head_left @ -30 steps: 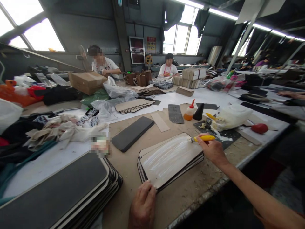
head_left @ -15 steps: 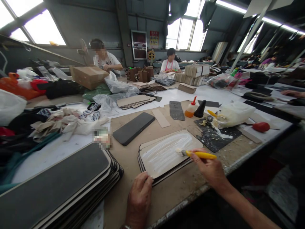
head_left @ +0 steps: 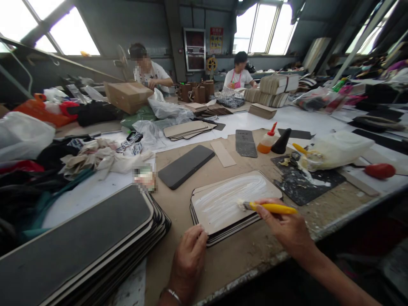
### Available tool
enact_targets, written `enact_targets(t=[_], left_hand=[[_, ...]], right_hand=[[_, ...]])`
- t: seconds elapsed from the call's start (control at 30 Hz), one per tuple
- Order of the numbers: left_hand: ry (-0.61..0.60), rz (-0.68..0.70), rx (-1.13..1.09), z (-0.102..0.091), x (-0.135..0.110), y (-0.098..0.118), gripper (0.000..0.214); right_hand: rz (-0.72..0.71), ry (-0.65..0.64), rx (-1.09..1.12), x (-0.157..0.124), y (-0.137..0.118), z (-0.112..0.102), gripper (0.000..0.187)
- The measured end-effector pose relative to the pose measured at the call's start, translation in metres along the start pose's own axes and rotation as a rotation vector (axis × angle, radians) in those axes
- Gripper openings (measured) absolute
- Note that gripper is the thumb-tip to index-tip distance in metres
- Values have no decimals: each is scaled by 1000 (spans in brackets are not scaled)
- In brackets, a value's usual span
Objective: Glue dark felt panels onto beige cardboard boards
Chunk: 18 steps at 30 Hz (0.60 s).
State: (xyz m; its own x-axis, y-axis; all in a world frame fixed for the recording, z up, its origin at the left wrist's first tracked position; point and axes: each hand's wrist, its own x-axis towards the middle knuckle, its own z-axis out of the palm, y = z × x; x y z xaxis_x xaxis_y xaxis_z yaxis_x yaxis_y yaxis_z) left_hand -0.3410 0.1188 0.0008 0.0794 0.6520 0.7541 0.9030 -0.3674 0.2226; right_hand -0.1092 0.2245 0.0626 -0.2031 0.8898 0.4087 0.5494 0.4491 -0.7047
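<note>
Right hand (head_left: 287, 229) closed around a brush (head_left: 274, 208), bristles at the top board (head_left: 228, 197). Left hand (head_left: 190, 254) has fingertips at that board's near-left corner; whether they pinch, I cannot tell. The board tops a stack on the counter (head_left: 168, 255). White streaks cover much of its face; margins appear barer. Writing on the dark card (head_left: 246, 143) and poster (head_left: 216, 40) illegible; no brand readable.

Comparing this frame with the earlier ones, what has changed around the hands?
The right hand has drawn the yellow-handled brush from near the far right corner of the white-streaked board back toward the person and slightly left. Nothing was picked up or released. The left hand stays at the board's near corner; the red-tipped bottle and black cone remain in place.
</note>
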Motion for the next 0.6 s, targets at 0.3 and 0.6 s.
enact_targets(t=[0.3, 0.6], left_hand=[[-10, -22, -33, 2, 0, 1, 15], [-44, 58, -25, 5, -8, -10, 18]], right_hand=[[114, -141, 343, 3, -19, 50, 22], [198, 232, -231, 36, 73, -47, 32]])
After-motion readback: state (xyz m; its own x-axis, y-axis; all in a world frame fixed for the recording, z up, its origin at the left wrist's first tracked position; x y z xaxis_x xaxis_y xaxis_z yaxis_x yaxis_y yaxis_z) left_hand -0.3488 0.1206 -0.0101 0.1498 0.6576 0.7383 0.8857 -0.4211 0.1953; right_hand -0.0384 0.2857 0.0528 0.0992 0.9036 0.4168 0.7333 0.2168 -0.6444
